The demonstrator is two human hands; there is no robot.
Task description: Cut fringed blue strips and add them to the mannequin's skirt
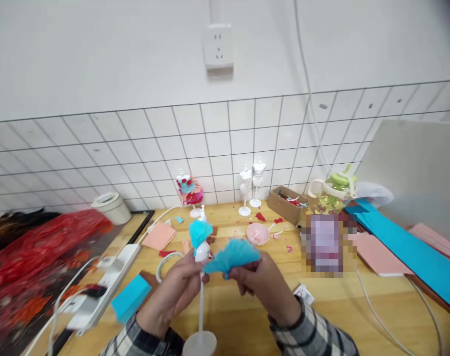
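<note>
My left hand [184, 278] is closed around the lower body of a small white mannequin [201, 251], just above its thin stand. Blue crepe paper [200, 231] covers the mannequin's chest. A round white base [200, 343] ends the stand near the bottom edge of the view. Between finger and thumb, my right hand [255, 278] pinches a gathered, fan-shaped piece of blue crepe paper [234, 255]. The fan's left end meets the mannequin at its waist, by my left fingertips; whether it is attached there I cannot tell.
Behind stand a dressed mannequin [189, 190] and two bare ones [244, 190]. A pink bowl [258, 233], a cardboard box [287, 206] and a roll of tape [165, 264] lie around. Left are folded blue paper [131, 298] and a power strip [106, 287]; right, a jug [332, 193].
</note>
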